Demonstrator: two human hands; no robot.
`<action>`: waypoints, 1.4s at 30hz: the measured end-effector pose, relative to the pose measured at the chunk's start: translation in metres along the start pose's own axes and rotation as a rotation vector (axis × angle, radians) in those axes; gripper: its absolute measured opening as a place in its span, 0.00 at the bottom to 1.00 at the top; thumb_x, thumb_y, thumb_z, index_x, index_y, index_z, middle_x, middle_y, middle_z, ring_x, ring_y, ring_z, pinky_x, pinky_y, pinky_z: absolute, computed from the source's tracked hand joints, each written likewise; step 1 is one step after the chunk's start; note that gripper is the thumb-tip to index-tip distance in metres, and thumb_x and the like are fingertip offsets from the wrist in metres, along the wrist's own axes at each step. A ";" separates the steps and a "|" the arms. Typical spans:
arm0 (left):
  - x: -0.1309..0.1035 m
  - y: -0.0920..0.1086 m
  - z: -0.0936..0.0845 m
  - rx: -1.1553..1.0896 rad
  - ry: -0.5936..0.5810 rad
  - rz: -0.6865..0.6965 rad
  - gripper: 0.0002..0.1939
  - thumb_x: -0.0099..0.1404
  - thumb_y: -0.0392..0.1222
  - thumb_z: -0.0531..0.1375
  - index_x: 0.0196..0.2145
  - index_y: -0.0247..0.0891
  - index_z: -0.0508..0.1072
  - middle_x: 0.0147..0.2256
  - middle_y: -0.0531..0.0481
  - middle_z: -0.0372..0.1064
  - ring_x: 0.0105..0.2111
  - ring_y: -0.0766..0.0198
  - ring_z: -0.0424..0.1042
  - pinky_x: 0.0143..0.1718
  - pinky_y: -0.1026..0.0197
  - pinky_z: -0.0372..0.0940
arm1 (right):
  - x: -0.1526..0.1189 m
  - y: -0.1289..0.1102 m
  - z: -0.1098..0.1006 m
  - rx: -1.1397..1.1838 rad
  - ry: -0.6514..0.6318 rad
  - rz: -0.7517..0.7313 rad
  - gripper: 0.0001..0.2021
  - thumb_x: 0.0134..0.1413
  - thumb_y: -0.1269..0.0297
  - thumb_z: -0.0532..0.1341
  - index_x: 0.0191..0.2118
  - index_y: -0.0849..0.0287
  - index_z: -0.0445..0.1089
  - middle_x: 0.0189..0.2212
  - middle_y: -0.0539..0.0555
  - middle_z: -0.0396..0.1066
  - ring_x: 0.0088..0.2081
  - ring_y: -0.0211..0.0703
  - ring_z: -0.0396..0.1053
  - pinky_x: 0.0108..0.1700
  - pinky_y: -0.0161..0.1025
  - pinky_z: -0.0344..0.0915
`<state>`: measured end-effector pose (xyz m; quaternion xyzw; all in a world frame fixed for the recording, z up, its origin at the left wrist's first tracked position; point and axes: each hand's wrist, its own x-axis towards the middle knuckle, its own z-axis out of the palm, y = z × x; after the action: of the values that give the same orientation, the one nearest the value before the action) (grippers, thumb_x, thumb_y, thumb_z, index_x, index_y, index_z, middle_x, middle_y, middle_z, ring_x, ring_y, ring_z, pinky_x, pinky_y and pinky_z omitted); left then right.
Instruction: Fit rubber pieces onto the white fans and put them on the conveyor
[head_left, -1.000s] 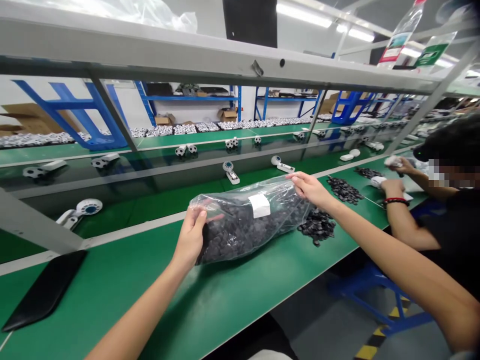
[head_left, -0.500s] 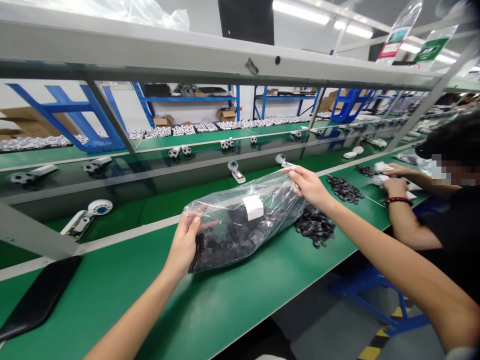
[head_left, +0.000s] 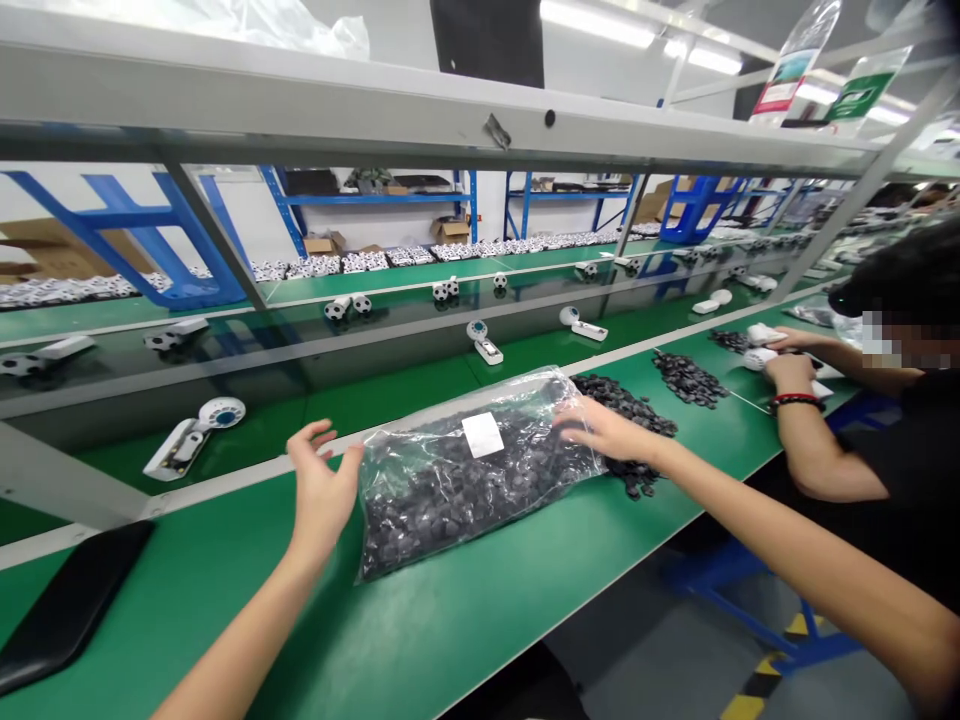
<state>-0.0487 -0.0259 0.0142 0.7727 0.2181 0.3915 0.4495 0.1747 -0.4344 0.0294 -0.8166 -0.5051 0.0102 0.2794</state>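
A clear plastic bag (head_left: 450,500) full of small black parts lies flat on the green bench, a white label (head_left: 482,435) on its top. Just off the bag's left end is my left hand (head_left: 322,485), thumb and fingers apart, with nothing in it. My right hand (head_left: 604,430) rests over the bag's right end, fingers stretched out and loose on the plastic. Beside that end, a loose pile of small black parts (head_left: 637,430) spreads on the bench, partly covered by my right hand and the bag.
A black flat object (head_left: 75,600) lies at the bench's left. On the green conveyor (head_left: 397,385) sit white devices with round heads (head_left: 487,345). Another pile of black parts (head_left: 686,378) lies farther right, near a co-worker's hands (head_left: 795,360). A shelf beam (head_left: 450,110) crosses overhead.
The bag has come down flat onto the bench and both hands have let go of it. My left hand has drawn away leftward. Devices on the conveyor have shifted right.
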 end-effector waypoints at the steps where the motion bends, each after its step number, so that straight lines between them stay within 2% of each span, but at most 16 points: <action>1: 0.002 0.006 0.007 0.023 -0.048 0.107 0.25 0.66 0.49 0.64 0.57 0.46 0.61 0.59 0.43 0.61 0.60 0.50 0.67 0.63 0.45 0.62 | -0.002 -0.002 0.008 -0.020 -0.042 -0.040 0.20 0.69 0.45 0.59 0.56 0.49 0.77 0.58 0.59 0.72 0.58 0.59 0.69 0.61 0.56 0.65; 3: 0.004 0.021 0.027 0.060 -0.186 0.263 0.23 0.68 0.48 0.62 0.58 0.45 0.61 0.58 0.42 0.61 0.59 0.50 0.68 0.63 0.45 0.61 | -0.003 -0.005 0.022 -0.060 -0.115 -0.115 0.20 0.71 0.47 0.58 0.59 0.48 0.75 0.61 0.59 0.69 0.61 0.58 0.67 0.63 0.55 0.63; 5: 0.007 0.037 0.050 0.113 -0.313 0.330 0.21 0.69 0.47 0.59 0.57 0.43 0.62 0.56 0.41 0.63 0.58 0.50 0.68 0.63 0.46 0.60 | -0.003 -0.004 0.027 -0.111 -0.165 -0.168 0.20 0.71 0.48 0.57 0.59 0.50 0.75 0.60 0.61 0.70 0.59 0.57 0.68 0.62 0.54 0.63; 8: 0.014 0.053 0.086 0.192 -0.458 0.316 0.18 0.70 0.46 0.56 0.55 0.42 0.64 0.57 0.39 0.65 0.59 0.48 0.68 0.62 0.46 0.60 | -0.005 0.007 0.022 -0.212 -0.187 -0.175 0.20 0.72 0.49 0.56 0.56 0.54 0.76 0.56 0.63 0.72 0.54 0.58 0.70 0.57 0.55 0.65; 13: 0.039 0.062 0.144 0.272 -0.678 0.285 0.13 0.69 0.46 0.59 0.49 0.41 0.73 0.52 0.39 0.73 0.56 0.43 0.71 0.59 0.44 0.62 | -0.011 0.023 -0.002 -0.369 -0.144 -0.095 0.19 0.73 0.51 0.54 0.51 0.58 0.76 0.47 0.66 0.74 0.50 0.63 0.69 0.54 0.58 0.61; 15: 0.049 0.068 0.169 0.314 -0.733 0.275 0.14 0.69 0.47 0.61 0.49 0.40 0.75 0.54 0.37 0.73 0.58 0.41 0.70 0.61 0.41 0.60 | -0.012 0.021 -0.010 -0.397 -0.126 -0.066 0.19 0.73 0.51 0.53 0.50 0.58 0.76 0.48 0.66 0.74 0.51 0.63 0.69 0.53 0.58 0.61; 17: 0.058 0.076 0.195 0.348 -0.772 0.259 0.18 0.71 0.49 0.62 0.53 0.37 0.74 0.57 0.37 0.71 0.59 0.42 0.68 0.62 0.39 0.61 | -0.014 0.015 -0.016 -0.404 -0.104 -0.039 0.19 0.74 0.52 0.51 0.52 0.57 0.75 0.52 0.66 0.73 0.53 0.63 0.68 0.54 0.57 0.61; 20: 0.066 0.086 0.229 0.382 -0.852 0.212 0.21 0.74 0.49 0.62 0.58 0.36 0.71 0.58 0.40 0.69 0.55 0.50 0.72 0.56 0.42 0.70 | -0.019 0.002 -0.021 -0.392 -0.058 0.006 0.20 0.75 0.54 0.48 0.56 0.54 0.74 0.57 0.63 0.73 0.55 0.60 0.69 0.56 0.56 0.60; 22: 0.069 0.090 0.242 0.387 -0.923 0.188 0.20 0.74 0.48 0.62 0.59 0.36 0.71 0.57 0.40 0.70 0.52 0.52 0.74 0.52 0.45 0.73 | -0.026 -0.008 -0.021 -0.378 -0.018 0.044 0.21 0.76 0.54 0.47 0.56 0.54 0.74 0.55 0.63 0.74 0.53 0.58 0.69 0.55 0.55 0.61; 25: 0.069 0.089 0.244 0.360 -1.025 0.196 0.19 0.74 0.47 0.62 0.57 0.37 0.72 0.56 0.41 0.71 0.51 0.53 0.74 0.51 0.47 0.74 | -0.041 -0.024 -0.012 -0.341 0.043 0.106 0.23 0.77 0.52 0.45 0.52 0.55 0.75 0.46 0.62 0.75 0.47 0.56 0.70 0.50 0.51 0.63; 28: 0.071 0.088 0.229 0.301 -1.058 0.230 0.17 0.74 0.49 0.62 0.54 0.36 0.74 0.52 0.43 0.73 0.47 0.56 0.76 0.49 0.49 0.74 | -0.056 -0.039 0.002 -0.262 0.058 0.127 0.23 0.77 0.51 0.46 0.47 0.54 0.76 0.41 0.59 0.75 0.43 0.53 0.70 0.47 0.48 0.65; 31: 0.076 0.094 0.210 0.220 -0.990 0.270 0.18 0.72 0.53 0.61 0.48 0.35 0.76 0.38 0.48 0.75 0.36 0.59 0.75 0.39 0.57 0.70 | -0.063 -0.047 0.016 -0.158 0.056 0.108 0.23 0.77 0.51 0.45 0.46 0.52 0.77 0.41 0.58 0.75 0.43 0.52 0.70 0.48 0.49 0.67; 34: 0.083 0.105 0.194 0.143 -0.912 0.314 0.18 0.70 0.55 0.60 0.42 0.37 0.77 0.27 0.51 0.71 0.28 0.60 0.70 0.31 0.60 0.61 | -0.062 -0.048 0.025 -0.072 0.069 0.104 0.21 0.76 0.49 0.49 0.44 0.53 0.77 0.43 0.59 0.74 0.46 0.53 0.69 0.50 0.49 0.68; 37: 0.090 0.119 0.183 0.090 -0.868 0.345 0.16 0.68 0.55 0.60 0.39 0.38 0.76 0.25 0.52 0.69 0.26 0.62 0.67 0.30 0.61 0.56 | -0.058 -0.045 0.028 -0.006 0.085 0.113 0.20 0.75 0.49 0.51 0.42 0.54 0.77 0.44 0.58 0.73 0.46 0.52 0.70 0.51 0.49 0.69; 42: 0.098 0.133 0.172 0.018 -0.820 0.358 0.15 0.67 0.54 0.60 0.39 0.39 0.75 0.27 0.51 0.70 0.27 0.61 0.66 0.32 0.60 0.56 | -0.054 -0.040 0.020 0.085 0.127 0.147 0.20 0.73 0.47 0.54 0.39 0.54 0.77 0.46 0.57 0.70 0.45 0.50 0.72 0.53 0.46 0.69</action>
<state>0.1455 -0.1151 0.1194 0.8935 -0.1121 0.1223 0.4174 0.1091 -0.4570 0.0167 -0.8378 -0.4243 0.0003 0.3437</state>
